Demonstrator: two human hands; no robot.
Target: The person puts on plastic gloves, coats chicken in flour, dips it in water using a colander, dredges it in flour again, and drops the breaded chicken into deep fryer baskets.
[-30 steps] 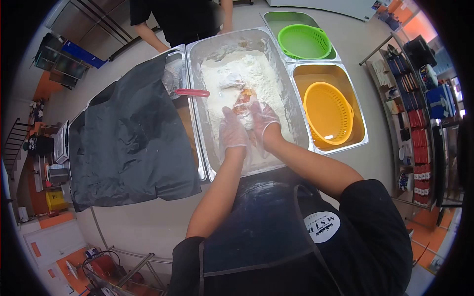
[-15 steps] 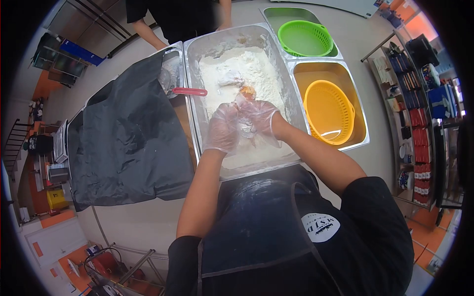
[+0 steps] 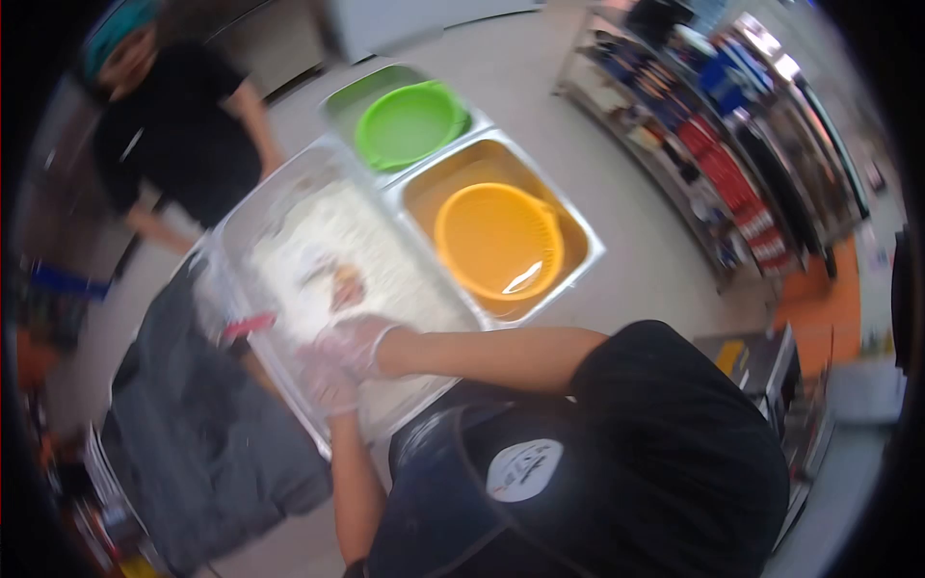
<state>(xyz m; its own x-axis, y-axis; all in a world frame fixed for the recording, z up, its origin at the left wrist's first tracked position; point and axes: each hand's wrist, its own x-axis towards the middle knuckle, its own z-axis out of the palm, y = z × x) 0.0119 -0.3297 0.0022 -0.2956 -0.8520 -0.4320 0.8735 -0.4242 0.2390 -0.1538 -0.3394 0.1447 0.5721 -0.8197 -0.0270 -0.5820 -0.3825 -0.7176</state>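
In a metal tray of white flour, both of my hands wear clear plastic gloves. My left hand is low in the tray near its left side, and my right hand touches it from above and right. Motion blur smears the fingers, and anything between them is hidden. Just beyond my hands lies a reddish-orange piece of food, partly floured. A second, flour-coated piece is to its left. Over the tray's left rim rests a pink-red handle.
A green basket and a yellow basket sit in metal pans on the right. Black sheeting covers the left side. Across the tray stands another person. A loaded shelf rack is at the right.
The view has swung to the right and tilted, so the tray and baskets appear further left. My hands have drawn together, nearer the tray's near left part. More of the other person shows.
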